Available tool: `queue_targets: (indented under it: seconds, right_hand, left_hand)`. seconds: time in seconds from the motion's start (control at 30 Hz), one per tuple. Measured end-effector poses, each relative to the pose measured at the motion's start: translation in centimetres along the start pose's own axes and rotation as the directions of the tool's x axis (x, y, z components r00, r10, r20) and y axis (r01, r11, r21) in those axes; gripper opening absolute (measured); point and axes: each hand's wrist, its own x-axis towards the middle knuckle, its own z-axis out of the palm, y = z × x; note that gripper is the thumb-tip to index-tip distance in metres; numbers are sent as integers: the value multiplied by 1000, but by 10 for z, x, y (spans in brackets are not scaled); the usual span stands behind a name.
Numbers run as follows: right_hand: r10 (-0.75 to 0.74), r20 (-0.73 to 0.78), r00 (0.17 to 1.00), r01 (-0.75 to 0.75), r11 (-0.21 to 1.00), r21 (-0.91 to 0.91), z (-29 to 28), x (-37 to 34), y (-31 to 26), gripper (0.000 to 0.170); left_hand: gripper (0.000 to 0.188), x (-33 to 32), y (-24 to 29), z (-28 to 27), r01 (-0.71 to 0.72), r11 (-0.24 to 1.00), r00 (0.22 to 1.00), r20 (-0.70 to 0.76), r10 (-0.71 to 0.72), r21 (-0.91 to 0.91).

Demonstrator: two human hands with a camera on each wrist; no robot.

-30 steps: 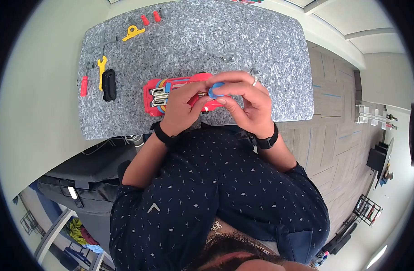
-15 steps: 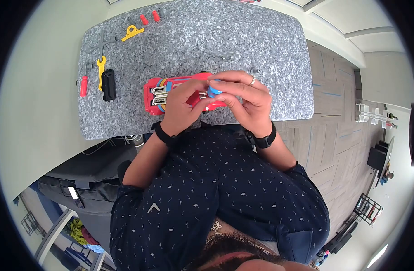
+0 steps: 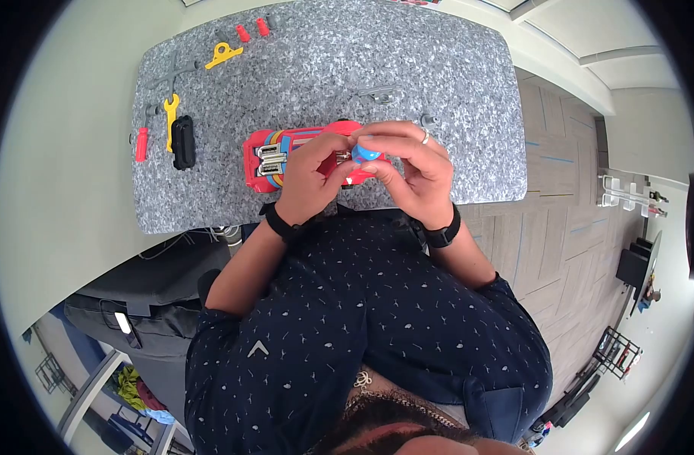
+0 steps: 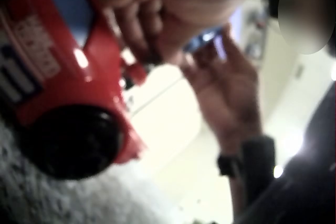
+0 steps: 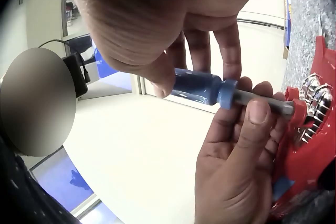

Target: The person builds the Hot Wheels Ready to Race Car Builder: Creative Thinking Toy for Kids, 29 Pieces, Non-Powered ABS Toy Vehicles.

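Observation:
A toy screwdriver with a translucent blue handle [image 5: 197,86] and a grey shaft [image 5: 262,100] is held between both hands, over a red toy car [image 3: 252,168]. My right hand [image 3: 421,168] pinches the handle at its end between thumb and fingers. Around the shaft, near its tip, curl the thumb and fingers of my left hand [image 3: 310,180]. In the right wrist view the tip points at a red part [image 5: 296,106] beside the car's silver engine piece [image 5: 317,103]. The left wrist view is blurred and shows the car's side and a black wheel [image 4: 73,140].
On the speckled grey table [image 3: 316,68] lie a yellow wrench [image 3: 170,121], a black tray-like part [image 3: 183,142], a red-handled tool [image 3: 141,144], a grey cross-shaped piece [image 3: 172,73], a yellow part [image 3: 223,55] and red pieces [image 3: 243,33]. Small grey parts [image 3: 381,94] lie beyond the car.
The blue handle has turned a little between the right fingers and more of its end shows. The right fingers have shifted slightly; the left hand keeps nearly the same place.

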Motion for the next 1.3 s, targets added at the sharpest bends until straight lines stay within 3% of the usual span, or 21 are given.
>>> queue_targets:
  seconds: [0.1,0.17,0.23,0.33,0.37,0.47,0.5,0.6,0.63,0.73,0.9,0.97,1.07,1.13,1.2,1.23,1.3]
  right_hand:
    - [66,-108,992,-57,995,83,-1,-2,-6,36]
    - [120,-279,953,-49,967,248,-7,1,-7,33]
    - [230,-398,888,-95,939,330,-22,3,-8,25]
    - [497,-350,794,-509,858,63,-60,-10,16,26]
    - [447,-333,830,-535,807,-250,-62,-8,24,31]
    - [287,-113,951,-301,781,-547,-57,2,40,35]
    - [253,-73,965,-247,777,-580,-53,4,55,37]
    - [401,34,915,-279,693,-665,-42,17,78,38]
    - [363,47,931,-231,683,-693,-38,19,91,39]
    - [452,57,890,-249,587,-770,-31,25,118,38]
    - [480,62,875,-279,604,-747,-32,30,123,32]
    - [475,14,880,-347,661,-666,-35,27,114,31]
    - [472,-73,879,-448,763,-466,-35,20,97,31]
    - [504,-108,857,-508,787,-351,-32,15,77,29]
    - [532,-37,846,-526,822,-220,-26,9,54,37]
    - [539,12,842,-529,830,-180,-23,7,42,39]
    - [475,110,873,-463,879,-113,-16,2,20,43]
  left_hand:
    - [39,2,2,-2,-40,999,999,1,40,27]
    - [46,11,18,-15,-94,992,995,28,92,86]
    - [58,17,35,-37,-128,946,990,98,103,298]
    - [87,5,38,-61,-98,836,980,196,-12,540]
    - [92,1,40,-65,-80,793,974,216,-66,604]
    - [107,-11,35,-64,-46,694,953,241,-186,719]
    - [113,-16,31,-62,-38,667,944,245,-220,744]
    - [117,-19,25,-53,2,626,949,196,-246,780]
    - [116,-20,22,-51,14,617,951,180,-252,787]
    - [115,-22,13,-50,40,598,959,138,-249,800]
    - [108,-24,14,-59,9,658,977,134,-167,753]
    - [104,-24,20,-69,100,848,983,79,-165,520]
    - [94,-27,23,-69,172,985,984,-45,-171,15]
    - [86,-29,21,-70,186,933,968,-106,-228,-309]
    - [79,-33,11,-71,208,799,944,-98,-315,-565]
    - [61,-32,11,-64,166,740,927,-154,-343,-652]
    - [50,-32,7,-64,218,687,904,-122,-410,-693]
